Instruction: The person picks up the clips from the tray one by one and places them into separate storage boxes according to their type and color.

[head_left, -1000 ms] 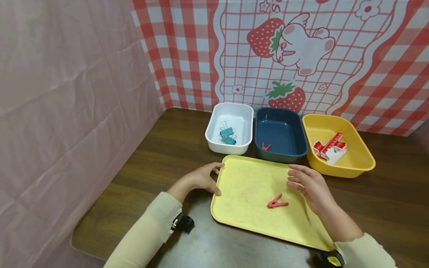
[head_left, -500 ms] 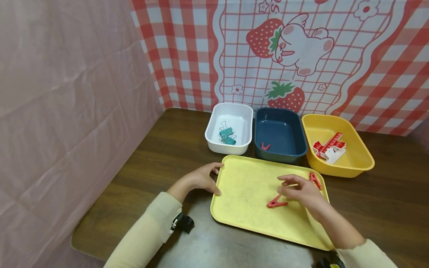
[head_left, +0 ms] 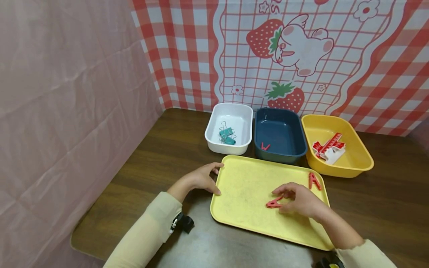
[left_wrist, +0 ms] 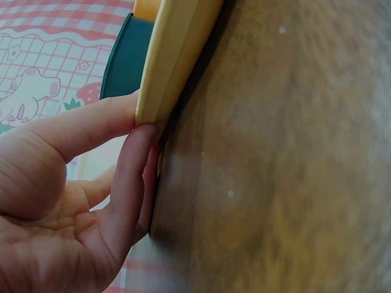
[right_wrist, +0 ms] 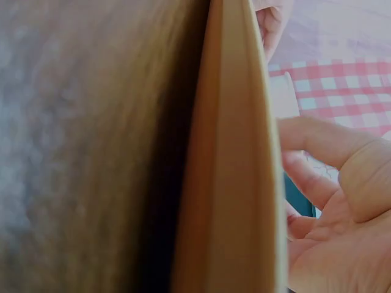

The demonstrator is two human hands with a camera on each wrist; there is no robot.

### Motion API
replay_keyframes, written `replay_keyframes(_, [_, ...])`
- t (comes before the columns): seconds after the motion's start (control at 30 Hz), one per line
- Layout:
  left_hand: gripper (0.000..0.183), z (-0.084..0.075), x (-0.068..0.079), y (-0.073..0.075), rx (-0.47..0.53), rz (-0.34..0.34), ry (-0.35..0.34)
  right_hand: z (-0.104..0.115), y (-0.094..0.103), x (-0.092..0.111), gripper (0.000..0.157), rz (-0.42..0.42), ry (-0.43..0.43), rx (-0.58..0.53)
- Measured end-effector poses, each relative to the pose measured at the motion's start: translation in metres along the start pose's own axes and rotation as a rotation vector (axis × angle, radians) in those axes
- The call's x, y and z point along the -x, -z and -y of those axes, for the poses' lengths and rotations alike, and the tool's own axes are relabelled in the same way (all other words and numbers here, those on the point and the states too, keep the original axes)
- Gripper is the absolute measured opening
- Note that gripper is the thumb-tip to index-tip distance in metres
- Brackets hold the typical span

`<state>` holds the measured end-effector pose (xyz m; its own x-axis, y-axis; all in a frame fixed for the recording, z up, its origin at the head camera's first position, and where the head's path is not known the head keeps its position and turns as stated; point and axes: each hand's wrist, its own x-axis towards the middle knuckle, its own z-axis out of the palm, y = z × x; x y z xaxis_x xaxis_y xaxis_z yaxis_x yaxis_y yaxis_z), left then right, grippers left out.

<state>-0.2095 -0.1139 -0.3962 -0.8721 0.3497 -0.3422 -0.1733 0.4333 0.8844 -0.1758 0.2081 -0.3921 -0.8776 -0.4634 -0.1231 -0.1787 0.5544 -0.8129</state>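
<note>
My left hand (head_left: 202, 178) holds the left side of a yellow tray (head_left: 241, 178), thumb and fingertips at its rim. The left wrist view shows the thumb (left_wrist: 104, 119) on the rim and a finger against the outer wall. Over the tray, my right hand (head_left: 299, 201) has its fingers and thumb on either side of a red clothespin (head_left: 273, 203), with a gap between them; its handle ends are partly hidden. Another red clothespin (head_left: 314, 181) lies at the tray's far right corner. In the right wrist view the tray edge hides the clothespin below my hand (right_wrist: 342, 201).
Behind the tray stand a white bin (head_left: 231, 109) with teal binder clips (head_left: 227, 136), a dark blue bin (head_left: 281, 126) with a small red clothespin (head_left: 265, 147), and a yellow bin (head_left: 358, 156) holding red and white clips (head_left: 330, 149).
My right hand has moved from the tray's far right corner left and toward me, down to the clothespin. The corner clothespin has come into view. My left hand stays put.
</note>
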Motion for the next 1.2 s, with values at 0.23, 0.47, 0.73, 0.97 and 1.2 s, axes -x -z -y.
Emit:
replay_keyframes(0.23, [0.095, 0.0002, 0.0002, -0.0010, 0.001, -0.009, -0.003, 0.0004, -0.0006, 0.0005, 0.031, 0.015, 0.004, 0.082])
replay_keyframes(0.47, [0.094, 0.0000, 0.0002, -0.0010, 0.006, -0.010, 0.001, 0.0014, -0.0030, 0.0004, 0.030, 0.004, -0.042, 0.041])
replay_keyframes(0.73, [0.093, 0.0002, 0.0002, -0.0006, 0.003, -0.009, 0.011, 0.0019, -0.0003, -0.0031, 0.034, -0.006, -0.127, -0.077])
replay_keyframes(0.97, [0.093, 0.0002, -0.0006, -0.0007, -0.013, -0.008, 0.015, 0.0028, 0.0014, -0.0056, 0.038, -0.066, -0.192, -0.164])
replay_keyframes(1.2, [0.093, 0.0000, -0.0003, -0.0007, -0.008, -0.007, 0.010, 0.0060, 0.0027, -0.0077, 0.039, -0.128, -0.213, -0.202])
